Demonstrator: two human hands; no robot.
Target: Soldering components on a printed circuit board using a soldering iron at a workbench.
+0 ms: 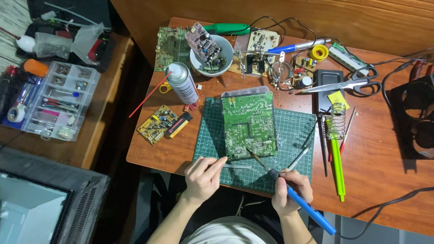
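Your right hand (291, 190), low in the frame right of centre, closes around the blue soldering iron (298, 201) like a pen, so its tip slants up-left onto the lower edge of the green circuit board (248, 124). Your left hand (203, 174), fingers curled, pinches something thin at the board's lower left corner; what it is, you cannot tell. The board lies solder-side up on the green cutting mat (294, 131), which shields the tabletop (379, 167). The coiled iron stand (337, 122) waits just right, scissors (350, 83) beyond.
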